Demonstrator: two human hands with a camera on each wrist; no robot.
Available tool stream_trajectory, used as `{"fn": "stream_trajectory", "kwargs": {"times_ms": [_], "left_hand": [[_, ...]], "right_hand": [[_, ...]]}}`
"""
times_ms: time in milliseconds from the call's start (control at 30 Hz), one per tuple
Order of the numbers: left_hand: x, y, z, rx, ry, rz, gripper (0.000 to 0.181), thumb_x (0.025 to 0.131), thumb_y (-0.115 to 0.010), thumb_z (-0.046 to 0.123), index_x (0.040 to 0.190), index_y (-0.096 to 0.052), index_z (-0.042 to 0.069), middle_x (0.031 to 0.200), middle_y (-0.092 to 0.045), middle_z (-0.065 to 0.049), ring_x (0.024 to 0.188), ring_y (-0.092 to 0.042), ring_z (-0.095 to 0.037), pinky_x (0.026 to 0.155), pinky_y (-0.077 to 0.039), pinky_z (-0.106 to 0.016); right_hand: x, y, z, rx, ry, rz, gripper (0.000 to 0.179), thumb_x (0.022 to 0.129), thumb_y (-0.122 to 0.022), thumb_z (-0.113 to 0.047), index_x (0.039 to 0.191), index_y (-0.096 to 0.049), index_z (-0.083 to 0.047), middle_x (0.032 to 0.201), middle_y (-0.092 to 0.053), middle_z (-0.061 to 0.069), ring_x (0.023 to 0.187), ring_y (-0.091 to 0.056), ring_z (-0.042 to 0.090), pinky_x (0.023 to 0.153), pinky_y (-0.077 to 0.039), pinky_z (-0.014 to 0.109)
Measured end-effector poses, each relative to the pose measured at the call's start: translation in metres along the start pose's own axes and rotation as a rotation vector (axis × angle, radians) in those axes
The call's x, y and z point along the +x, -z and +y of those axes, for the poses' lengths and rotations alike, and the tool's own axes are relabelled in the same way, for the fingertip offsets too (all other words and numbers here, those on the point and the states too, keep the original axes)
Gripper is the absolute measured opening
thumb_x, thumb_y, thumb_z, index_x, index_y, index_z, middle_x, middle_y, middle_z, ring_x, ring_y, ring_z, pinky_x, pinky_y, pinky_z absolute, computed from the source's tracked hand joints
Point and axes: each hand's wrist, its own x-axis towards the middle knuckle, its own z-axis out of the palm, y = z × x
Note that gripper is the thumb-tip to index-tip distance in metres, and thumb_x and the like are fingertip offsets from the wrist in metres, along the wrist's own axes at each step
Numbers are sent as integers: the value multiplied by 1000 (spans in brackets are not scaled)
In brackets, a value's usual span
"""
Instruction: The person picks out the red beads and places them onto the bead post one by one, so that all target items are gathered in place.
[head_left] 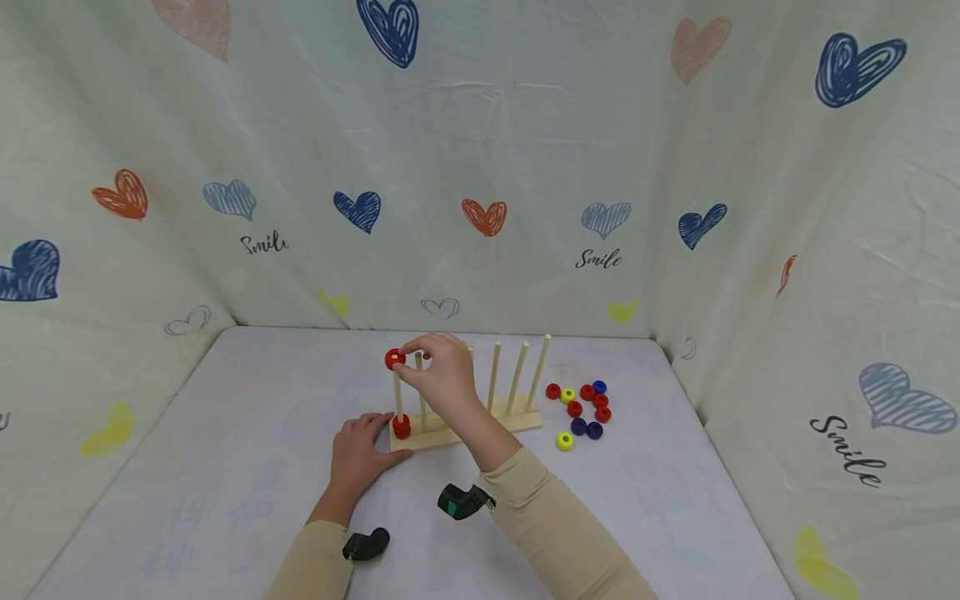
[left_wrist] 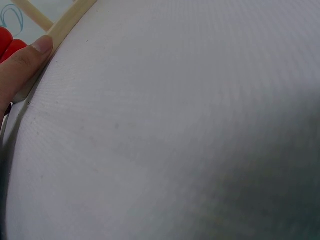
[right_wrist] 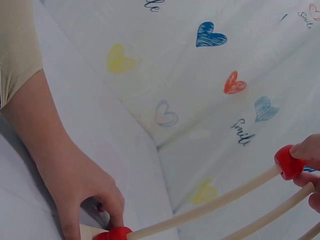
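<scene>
My right hand [head_left: 444,377] pinches a red bead [head_left: 394,359] between thumb and fingers at the top of the leftmost peg. In the right wrist view that red bead [right_wrist: 289,162] sits right at the tip of the wooden peg [right_wrist: 210,204]. Red beads [head_left: 402,427] are stacked at the bottom of the same peg. My left hand [head_left: 358,454] grips the left end of the wooden base [head_left: 517,422], thumb along its front edge and fingers behind. The left wrist view shows the left thumb [left_wrist: 30,59] against the base beside the red beads.
Several more upright pegs [head_left: 494,377] stand along the base to the right. Right of it, loose red, yellow and blue beads [head_left: 574,409] lie scattered on the white table [head_left: 675,517]. A heart-printed curtain [head_left: 525,167] surrounds the table at the back and sides.
</scene>
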Motion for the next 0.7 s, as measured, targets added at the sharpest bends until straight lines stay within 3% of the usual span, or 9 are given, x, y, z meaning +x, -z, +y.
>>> {"fn": "stream_trajectory", "kwargs": {"times_ms": [700], "left_hand": [[-1, -2, -1, -11, -5, 17, 81, 68, -82, 54, 130, -61, 8, 125, -59, -18, 113, -47, -39, 92, -39, -59]], "right_hand": [[0, 2, -2, -8, -2, -16, 14, 82, -81, -20, 93, -76, -14, 93, -72, -1, 84, -56, 10, 76, -43, 27]]}}
